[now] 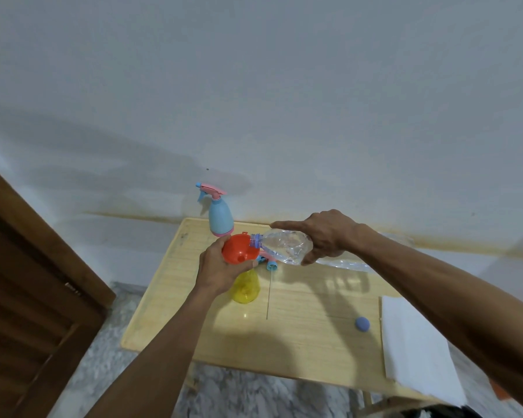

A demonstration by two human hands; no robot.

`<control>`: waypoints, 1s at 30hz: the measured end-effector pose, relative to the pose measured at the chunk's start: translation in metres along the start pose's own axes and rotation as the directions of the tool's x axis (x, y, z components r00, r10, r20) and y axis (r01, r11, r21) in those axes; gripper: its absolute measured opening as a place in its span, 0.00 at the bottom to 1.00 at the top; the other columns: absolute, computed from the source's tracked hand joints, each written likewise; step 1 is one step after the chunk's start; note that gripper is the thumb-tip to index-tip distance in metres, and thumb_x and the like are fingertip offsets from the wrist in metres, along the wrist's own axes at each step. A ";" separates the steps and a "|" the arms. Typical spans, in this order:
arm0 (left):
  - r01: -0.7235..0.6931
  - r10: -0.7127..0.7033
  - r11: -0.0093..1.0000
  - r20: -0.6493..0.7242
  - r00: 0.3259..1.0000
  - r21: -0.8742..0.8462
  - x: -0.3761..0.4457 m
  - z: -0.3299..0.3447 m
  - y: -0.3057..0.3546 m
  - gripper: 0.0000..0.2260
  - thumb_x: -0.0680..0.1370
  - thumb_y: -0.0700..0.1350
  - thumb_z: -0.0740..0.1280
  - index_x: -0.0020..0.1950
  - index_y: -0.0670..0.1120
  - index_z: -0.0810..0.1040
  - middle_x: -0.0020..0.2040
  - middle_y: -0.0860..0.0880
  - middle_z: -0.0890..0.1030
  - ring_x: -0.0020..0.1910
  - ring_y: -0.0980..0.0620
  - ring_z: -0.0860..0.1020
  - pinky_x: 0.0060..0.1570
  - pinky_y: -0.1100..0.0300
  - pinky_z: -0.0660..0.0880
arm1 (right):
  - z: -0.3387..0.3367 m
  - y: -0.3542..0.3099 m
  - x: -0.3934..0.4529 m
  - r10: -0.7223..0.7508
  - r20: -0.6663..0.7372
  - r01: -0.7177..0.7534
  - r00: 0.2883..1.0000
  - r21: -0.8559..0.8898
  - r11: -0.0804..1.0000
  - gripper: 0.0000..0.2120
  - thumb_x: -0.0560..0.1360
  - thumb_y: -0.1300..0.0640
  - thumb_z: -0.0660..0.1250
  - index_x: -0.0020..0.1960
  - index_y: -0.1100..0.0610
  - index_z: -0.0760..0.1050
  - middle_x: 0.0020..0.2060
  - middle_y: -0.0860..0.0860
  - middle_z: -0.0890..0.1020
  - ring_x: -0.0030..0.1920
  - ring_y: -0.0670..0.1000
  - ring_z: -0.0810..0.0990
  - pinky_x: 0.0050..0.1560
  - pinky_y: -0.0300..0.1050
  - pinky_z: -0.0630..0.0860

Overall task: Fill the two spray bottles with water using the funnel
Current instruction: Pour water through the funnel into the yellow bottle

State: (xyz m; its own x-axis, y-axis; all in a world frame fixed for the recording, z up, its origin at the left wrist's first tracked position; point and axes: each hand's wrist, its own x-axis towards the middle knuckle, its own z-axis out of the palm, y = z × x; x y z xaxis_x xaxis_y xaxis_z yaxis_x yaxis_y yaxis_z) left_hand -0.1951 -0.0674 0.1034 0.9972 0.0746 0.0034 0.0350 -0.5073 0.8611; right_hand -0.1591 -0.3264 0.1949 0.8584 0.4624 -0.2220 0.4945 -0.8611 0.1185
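Observation:
A red funnel [238, 248] sits in the neck of a yellow spray bottle [245, 288] standing on the wooden table [175, 297]. My left hand [219, 268] grips the funnel and bottle neck from the left. My right hand [323, 236] holds a clear plastic water bottle [284, 245] tipped sideways, its blue-ringed mouth over the funnel's bowl. A blue spray bottle [220, 217] with a pink trigger head stands upright at the table's far edge, capped. A pink and blue spray head [269, 262] lies on the table just behind the funnel.
A small blue cap [362, 324] lies on the table's right half. White paper [414, 342] covers the right end. Crumpled clear plastic [344, 265] lies under my right forearm. A brown wooden door [27, 282] stands at the left, and a white wall is behind.

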 end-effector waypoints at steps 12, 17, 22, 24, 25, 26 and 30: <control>-0.003 0.003 1.000 0.004 1.000 0.016 0.001 0.000 -0.001 0.41 0.61 0.58 0.83 0.70 0.50 0.72 0.59 0.52 0.79 0.57 0.50 0.77 0.50 0.59 0.73 | -0.004 0.004 -0.001 -0.005 -0.015 0.005 1.000 -0.045 0.999 0.48 0.69 0.34 0.73 0.78 0.30 0.45 0.38 0.49 0.77 0.45 0.56 0.81 0.41 0.46 0.72; 0.000 -0.001 1.000 0.007 1.000 0.025 0.001 0.001 -0.001 0.42 0.61 0.58 0.83 0.71 0.50 0.71 0.60 0.52 0.78 0.58 0.50 0.76 0.53 0.57 0.75 | -0.004 0.007 -0.002 -0.007 -0.017 0.006 1.000 -0.041 0.999 0.49 0.69 0.34 0.73 0.78 0.30 0.45 0.41 0.51 0.79 0.46 0.56 0.80 0.41 0.47 0.72; -0.002 0.002 1.000 0.008 1.000 0.014 0.001 0.000 -0.001 0.40 0.61 0.57 0.83 0.70 0.51 0.72 0.59 0.52 0.79 0.57 0.51 0.77 0.50 0.59 0.74 | -0.006 0.006 -0.002 -0.007 -0.020 0.006 1.000 -0.043 0.999 0.49 0.69 0.34 0.74 0.78 0.29 0.45 0.39 0.49 0.76 0.46 0.56 0.81 0.41 0.46 0.71; -0.001 0.001 1.000 0.008 1.000 0.016 0.000 0.000 0.000 0.41 0.62 0.57 0.83 0.71 0.50 0.71 0.59 0.52 0.78 0.57 0.51 0.77 0.50 0.60 0.73 | -0.007 0.006 -0.002 -0.010 -0.024 0.009 1.000 -0.044 0.999 0.49 0.69 0.34 0.74 0.78 0.30 0.45 0.40 0.50 0.77 0.46 0.56 0.81 0.41 0.46 0.71; 0.002 -0.002 1.000 0.008 1.000 0.016 0.000 0.000 0.001 0.42 0.62 0.57 0.83 0.72 0.49 0.71 0.60 0.52 0.78 0.57 0.51 0.76 0.50 0.60 0.73 | -0.007 0.006 -0.003 -0.012 -0.025 0.011 1.000 -0.047 0.999 0.49 0.69 0.34 0.74 0.78 0.30 0.45 0.40 0.50 0.77 0.46 0.56 0.80 0.40 0.46 0.71; 0.004 -0.004 1.000 0.009 1.000 0.015 0.000 0.000 0.001 0.42 0.62 0.56 0.83 0.72 0.49 0.70 0.60 0.52 0.78 0.57 0.51 0.76 0.50 0.60 0.73 | -0.007 0.006 -0.003 -0.014 -0.025 0.013 1.000 -0.050 0.999 0.49 0.69 0.34 0.74 0.78 0.30 0.45 0.40 0.50 0.78 0.46 0.56 0.80 0.40 0.46 0.70; 0.003 -0.003 1.000 0.013 1.000 0.012 0.001 0.001 -0.001 0.42 0.62 0.57 0.82 0.72 0.49 0.71 0.60 0.51 0.78 0.57 0.51 0.77 0.50 0.60 0.74 | -0.009 0.006 -0.004 -0.009 -0.020 0.008 1.000 -0.051 0.999 0.48 0.69 0.35 0.74 0.78 0.30 0.46 0.39 0.50 0.77 0.43 0.55 0.78 0.41 0.46 0.71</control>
State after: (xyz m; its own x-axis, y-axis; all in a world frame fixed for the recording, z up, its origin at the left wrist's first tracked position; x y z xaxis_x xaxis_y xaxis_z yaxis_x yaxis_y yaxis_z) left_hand -0.1945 -0.0677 0.1024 0.9979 0.0648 -0.0056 0.0384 -0.5175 0.8548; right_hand -0.1584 -0.3311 0.2051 0.8566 0.4739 -0.2039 0.5074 -0.8455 0.1663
